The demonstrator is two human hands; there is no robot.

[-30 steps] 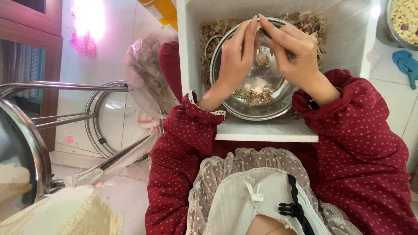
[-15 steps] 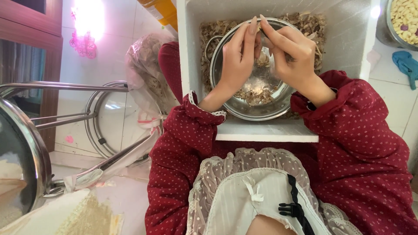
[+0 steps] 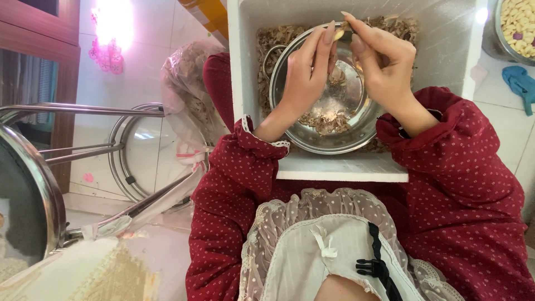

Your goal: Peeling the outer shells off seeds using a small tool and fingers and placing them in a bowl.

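My left hand (image 3: 308, 69) and my right hand (image 3: 380, 62) meet fingertip to fingertip over a steel bowl (image 3: 345, 139). Between the fingers of both is a small pale peanut pod (image 3: 340, 33), pinched at the far rim of the bowl. Brown shell scraps (image 3: 329, 121) lie in the bottom of the bowl. The bowl sits inside a white foam box (image 3: 340, 167) that rests on my lap and also holds dry shells (image 3: 270, 42) around the bowl. Both sleeves are dark red with white dots.
A metal bowl of pale shelled kernels (image 3: 519, 22) stands at the top right, next to a blue cloth (image 3: 521, 83). A clear plastic bag (image 3: 186, 83) sits left of the box. A steel stool frame (image 3: 83, 108) and a large steel pan (image 3: 28, 200) stand at the left.
Both hands have risen slightly toward the far rim of the bowl while still working the pod between the fingertips. The bowl and box have stayed put.
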